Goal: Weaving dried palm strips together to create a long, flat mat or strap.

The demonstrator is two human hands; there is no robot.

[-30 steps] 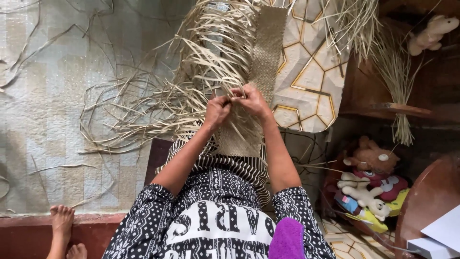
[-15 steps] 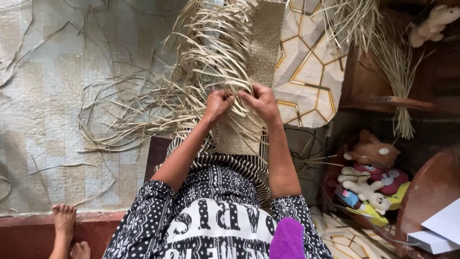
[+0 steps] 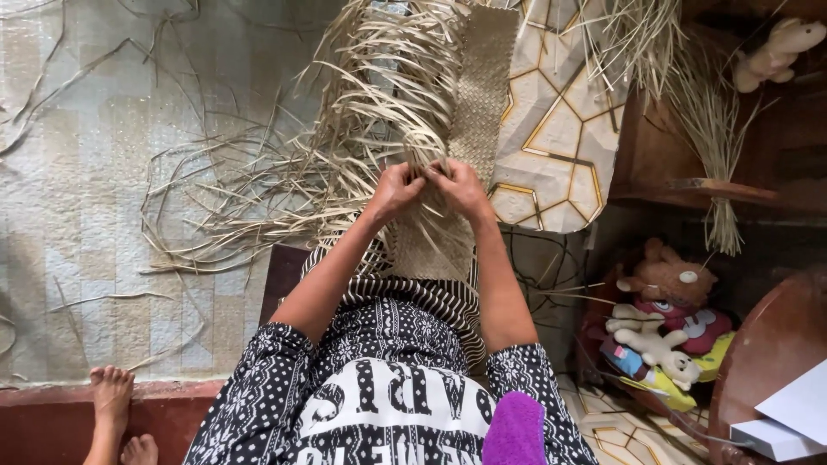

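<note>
At weave edge: I see the left hand and right hand, side by side, equally near.
Fingers: both pinched on pale dried straw strands.
Axis: tan woven straw mat strip runs lengthwise away from me; loose strands fan left.

The long, narrow woven mat of dried leaf strips is pale straw-tan with a fine criss-cross weave, and its loose strands are the same dry beige. The floor covering shows faded cream and grey checks. The cloth beside the mat is off-white with gold-lined geometric shapes. The garment is black with small white patterning.
</note>
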